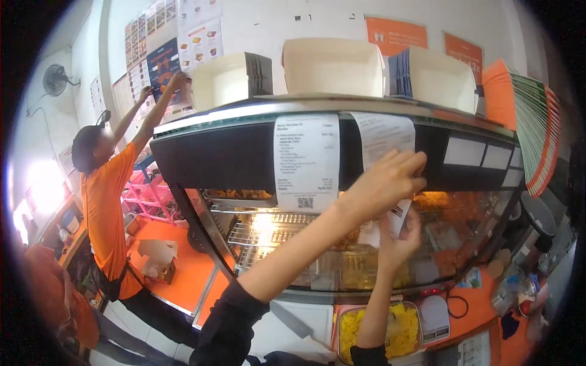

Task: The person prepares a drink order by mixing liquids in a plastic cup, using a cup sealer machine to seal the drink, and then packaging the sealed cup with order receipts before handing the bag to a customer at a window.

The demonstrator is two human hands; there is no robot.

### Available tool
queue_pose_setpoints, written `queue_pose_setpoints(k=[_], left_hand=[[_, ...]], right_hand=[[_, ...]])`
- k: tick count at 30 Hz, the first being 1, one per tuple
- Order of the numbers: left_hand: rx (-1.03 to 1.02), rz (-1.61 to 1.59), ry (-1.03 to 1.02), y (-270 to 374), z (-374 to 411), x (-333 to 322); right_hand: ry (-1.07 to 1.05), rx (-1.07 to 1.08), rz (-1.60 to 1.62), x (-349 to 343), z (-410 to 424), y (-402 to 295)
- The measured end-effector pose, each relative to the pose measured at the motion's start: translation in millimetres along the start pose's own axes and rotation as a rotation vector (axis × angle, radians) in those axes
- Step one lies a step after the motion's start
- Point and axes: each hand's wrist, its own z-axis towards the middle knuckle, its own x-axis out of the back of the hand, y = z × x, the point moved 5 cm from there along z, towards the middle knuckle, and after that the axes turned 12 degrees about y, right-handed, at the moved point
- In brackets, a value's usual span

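A long printed paper receipt (389, 132) hangs from the upper edge of a heated food display cabinet, over its black front panel. My left hand (393, 178) reaches across from the lower left, its fingers closed on this receipt. Just below, my right hand (405, 235) holds the receipt's lower part, which is bent and bears a fork-like print. To the left, a second printed receipt (306, 160) with a square code hangs flat on the same panel. Behind the cabinet's glass are wire racks (274, 235) and a metal tray of food (238, 196). My fingertips are partly hidden.
Open cardboard food boxes (333, 66) stand on the cabinet top, with nested cartons (526, 123) at its right. Below are a knife (290, 319) on a white board and a container of yellow food (403, 325). A co-worker (107, 196) reaches towards wall posters at left; another person stands lower left.
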Motion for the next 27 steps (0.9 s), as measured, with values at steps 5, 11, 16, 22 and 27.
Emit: queue_pose_setpoints(k=[5,11,16,22,27], left_hand=[[-0.007,0.0,-0.01,4,7,1],[-0.003,-0.021,-0.037,-1,2,-1],[-0.014,-0.022,-0.05,3,8,-3],[-0.008,0.042,-0.068,3,2,-2],[-0.095,0.196,-0.023,19,3,-3]], right_hand=[[-0.07,-0.055,-0.147,10,11,-12],[-0.026,0.334,-0.259,14,-9,-48],[-0.081,0.145,-0.307,28,-19,-29],[-0.965,0.553,0.16,63,-105,-89],[-0.399,0.053,0.109,77,-51,-83]])
